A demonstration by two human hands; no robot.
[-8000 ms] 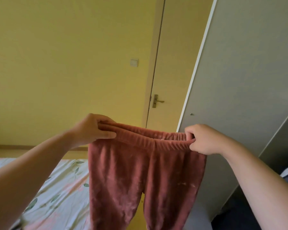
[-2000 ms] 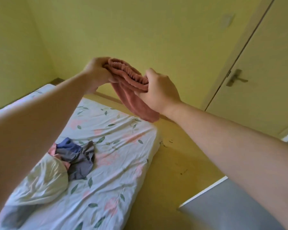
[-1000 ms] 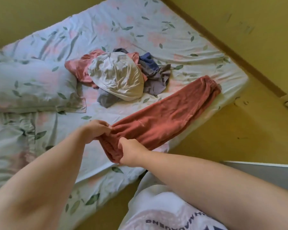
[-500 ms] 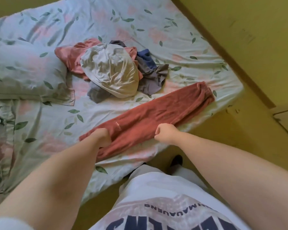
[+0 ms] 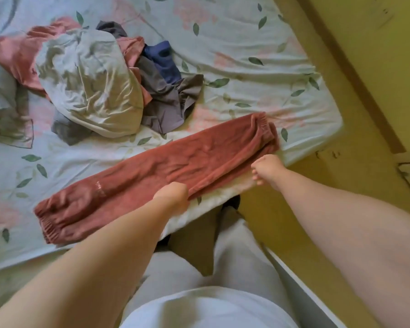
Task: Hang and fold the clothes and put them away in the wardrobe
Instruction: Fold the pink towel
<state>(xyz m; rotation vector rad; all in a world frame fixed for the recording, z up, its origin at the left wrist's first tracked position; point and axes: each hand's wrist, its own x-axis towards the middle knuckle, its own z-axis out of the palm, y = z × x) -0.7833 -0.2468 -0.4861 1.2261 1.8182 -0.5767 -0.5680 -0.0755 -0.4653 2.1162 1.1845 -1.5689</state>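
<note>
On the leaf-printed bed sheet [image 5: 234, 43], a crumpled heap of grey, pink and blue clothes [image 5: 88, 86] waited, unsorted. Just in front lay the rust-red fleece trousers [image 5: 175, 166], no longer held up in the air but flat along the near edge, leg on leg. The left hand [image 5: 173, 195] rested on their near edge at mid-length, its fingers hidden behind the knuckles. The right hand [image 5: 269, 170] had slid towards the cuffs, fingers loosely curled, pinching nothing. Smoothing looked done, with the crosswise folds likely next.
</note>
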